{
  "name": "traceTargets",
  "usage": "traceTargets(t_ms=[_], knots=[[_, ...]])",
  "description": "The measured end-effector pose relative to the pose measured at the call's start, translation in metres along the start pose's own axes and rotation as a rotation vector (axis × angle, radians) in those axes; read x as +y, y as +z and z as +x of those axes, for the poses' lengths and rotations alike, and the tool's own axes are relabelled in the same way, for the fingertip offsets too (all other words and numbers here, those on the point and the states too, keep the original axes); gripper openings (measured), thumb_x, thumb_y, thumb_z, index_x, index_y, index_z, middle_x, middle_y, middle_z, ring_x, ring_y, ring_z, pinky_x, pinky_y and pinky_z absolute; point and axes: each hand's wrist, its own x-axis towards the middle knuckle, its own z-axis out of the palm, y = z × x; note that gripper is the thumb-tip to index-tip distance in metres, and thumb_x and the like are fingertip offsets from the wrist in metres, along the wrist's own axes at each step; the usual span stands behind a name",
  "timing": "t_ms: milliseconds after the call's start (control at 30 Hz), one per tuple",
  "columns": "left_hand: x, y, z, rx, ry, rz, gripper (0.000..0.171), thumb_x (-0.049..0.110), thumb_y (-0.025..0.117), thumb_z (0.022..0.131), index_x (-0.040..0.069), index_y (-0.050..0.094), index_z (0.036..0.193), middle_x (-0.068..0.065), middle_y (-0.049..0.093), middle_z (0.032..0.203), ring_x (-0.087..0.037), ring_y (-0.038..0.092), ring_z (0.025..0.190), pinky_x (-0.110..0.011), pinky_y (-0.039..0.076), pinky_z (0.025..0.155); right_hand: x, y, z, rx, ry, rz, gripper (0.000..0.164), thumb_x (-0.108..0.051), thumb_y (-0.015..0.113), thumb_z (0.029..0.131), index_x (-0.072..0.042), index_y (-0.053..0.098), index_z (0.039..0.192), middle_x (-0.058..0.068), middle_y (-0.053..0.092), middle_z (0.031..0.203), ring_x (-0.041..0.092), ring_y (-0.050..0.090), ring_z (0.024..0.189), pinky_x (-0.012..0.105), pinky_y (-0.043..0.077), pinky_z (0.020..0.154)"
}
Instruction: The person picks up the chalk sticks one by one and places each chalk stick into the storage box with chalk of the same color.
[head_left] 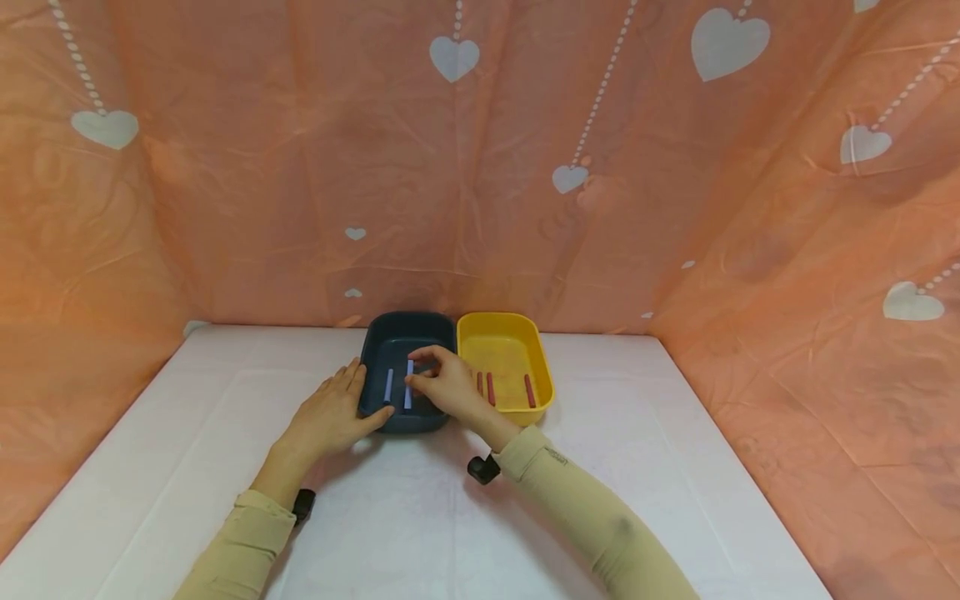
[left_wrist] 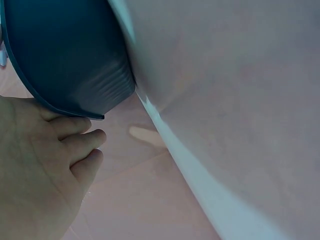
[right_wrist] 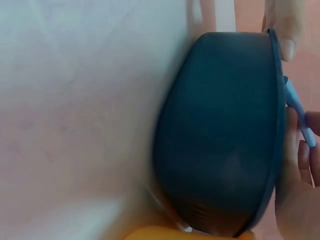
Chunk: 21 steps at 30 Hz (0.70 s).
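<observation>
A dark blue tray [head_left: 411, 424] stands near the back of the table. My left hand [head_left: 330, 413] rests against its left side with fingers straight at the rim and the thumb at the front corner. Over the tray, my right hand [head_left: 450, 385] pinches a slim light-purple stick [head_left: 408, 393] between thumb and fingers. The right wrist view shows this stick [right_wrist: 298, 106] tilted just above the rim. Another purple stick [head_left: 388, 387] lies in the tray, to the left of the held one. In the left wrist view, the left hand's [left_wrist: 40, 165] fingers lie along the tray's [left_wrist: 65, 65] edge.
A yellow tray [head_left: 504, 329] adjoins the blue one on the right, holding several dark red sticks [head_left: 491, 389]. My right forearm reaches across in front of it. Behind both trays hangs an orange curtain [head_left: 405, 167] printed with hearts. A white cloth [head_left: 450, 533] covers the table.
</observation>
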Motion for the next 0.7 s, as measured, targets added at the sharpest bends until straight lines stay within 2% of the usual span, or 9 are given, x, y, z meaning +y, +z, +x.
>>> traceTargets(t_ms=[200, 467, 567, 700], knots=[[0.000, 0.001, 0.001, 0.011, 0.003, -0.006, 0.098, 0.059, 0.059, 0.099, -0.020, 0.034, 0.151, -0.038, 0.030, 0.160, -0.054, 0.033, 0.148, -0.064, 0.030, 0.119, 0.005, 0.009, 0.015, -0.009, 0.030, 0.002, 0.032, -0.003, 0.077, 0.092, 0.000, 0.070, 0.122, 0.012, 0.071, 0.111, 0.019, 0.075, 0.073, 0.031, 0.063, 0.068], [-0.002, 0.001, 0.001, 0.019, 0.006, -0.001, 0.097, 0.057, 0.060, 0.099, -0.020, 0.034, 0.151, -0.037, 0.031, 0.160, -0.054, 0.034, 0.147, -0.064, 0.031, 0.119, 0.009, 0.021, 0.031, -0.017, 0.095, 0.030, 0.034, -0.001, 0.077, 0.091, 0.004, 0.069, 0.124, 0.012, 0.071, 0.106, 0.024, 0.076, 0.071, 0.043, 0.064, 0.074], [-0.002, 0.001, 0.001, 0.026, 0.010, 0.002, 0.096, 0.057, 0.061, 0.099, -0.020, 0.035, 0.151, -0.038, 0.032, 0.160, -0.054, 0.034, 0.147, -0.063, 0.031, 0.119, 0.012, 0.025, 0.038, -0.027, 0.140, 0.074, 0.035, 0.001, 0.077, 0.091, 0.007, 0.068, 0.124, 0.013, 0.070, 0.105, 0.027, 0.076, 0.073, 0.042, 0.064, 0.074], [-0.003, 0.001, 0.002, 0.002, 0.002, -0.001, 0.097, 0.057, 0.060, 0.099, -0.019, 0.032, 0.152, -0.037, 0.029, 0.161, -0.053, 0.032, 0.148, -0.063, 0.029, 0.120, 0.017, 0.028, 0.047, -0.047, 0.225, 0.154, 0.035, 0.005, 0.074, 0.091, 0.010, 0.066, 0.124, 0.014, 0.068, 0.102, 0.030, 0.076, 0.078, 0.040, 0.064, 0.074]])
